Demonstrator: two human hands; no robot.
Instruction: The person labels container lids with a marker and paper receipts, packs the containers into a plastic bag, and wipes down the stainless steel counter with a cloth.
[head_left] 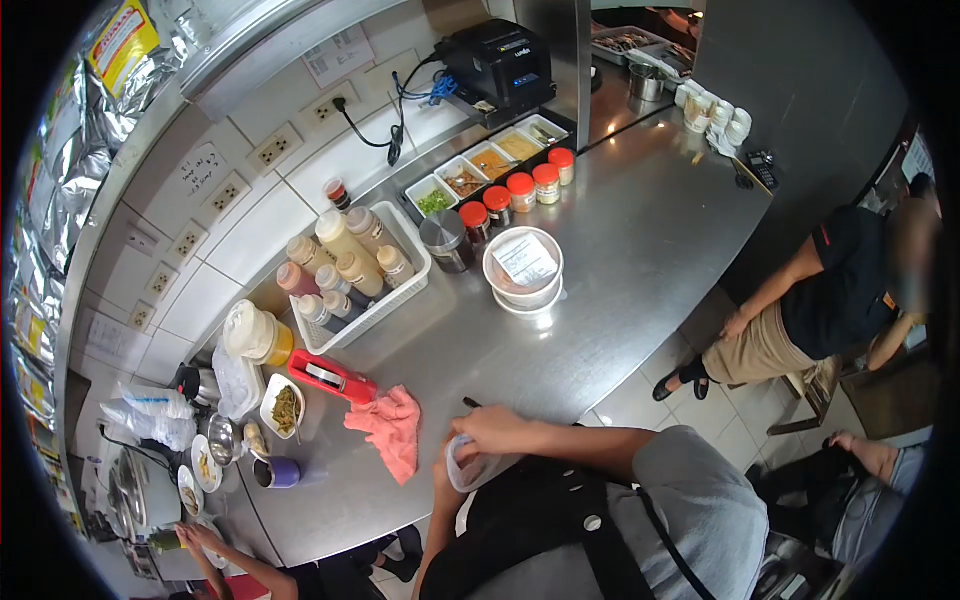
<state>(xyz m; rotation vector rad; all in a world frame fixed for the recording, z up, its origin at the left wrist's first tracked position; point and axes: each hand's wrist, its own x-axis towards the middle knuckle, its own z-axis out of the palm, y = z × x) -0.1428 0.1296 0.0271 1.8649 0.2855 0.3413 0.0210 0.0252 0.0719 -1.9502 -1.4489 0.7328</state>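
Observation:
Close to my apron, above the counter's front edge, my left hand (446,478) is wrapped round a clear plastic container (464,468). My right hand (495,431) is closed over the container's far side, its fingers bent down toward the opening. A short dark handle (471,402) pokes out past the right hand's knuckles; its other end is hidden. What lies inside the container I cannot make out. A crumpled pink cloth (388,432) lies on the counter left of my hands.
Stacked white tubs (523,265) with a paper slip stand farther back, before red-lidded jars (521,188). A white basket (418,264) holds sauce bottles. A red device (330,374) lies beside the cloth. Another person (830,290) stands right; another's hands (200,540) show lower left.

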